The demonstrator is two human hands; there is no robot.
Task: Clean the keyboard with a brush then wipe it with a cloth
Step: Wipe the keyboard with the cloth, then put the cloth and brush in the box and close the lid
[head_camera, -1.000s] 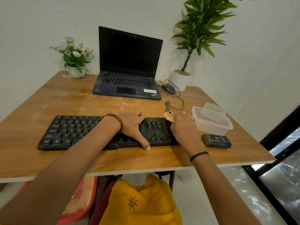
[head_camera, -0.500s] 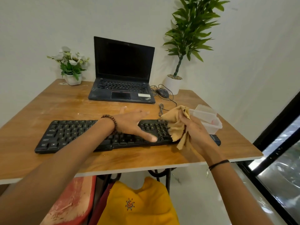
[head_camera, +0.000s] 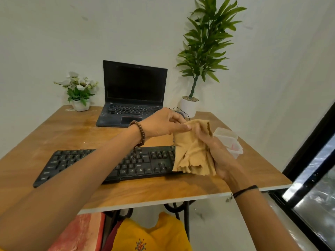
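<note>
Both hands hold the tan cloth [head_camera: 190,153] in the air above the right end of the black keyboard [head_camera: 148,162]. The left hand [head_camera: 159,125] pinches the upper edge of the cloth between thumb and fingers; from this hand the cloth hangs toward 4 o'clock. The right hand [head_camera: 217,154] has its fingers curled around the right side of the cloth, so the fabric lies at its 9 o'clock, with the frayed lower edge hanging free. The keyboard lies flat on the wooden table [head_camera: 54,134]. From the keyboard, a laptop [head_camera: 134,91] stands at 12 o'clock and a clear plastic container [head_camera: 226,135] at 2 o'clock.
</note>
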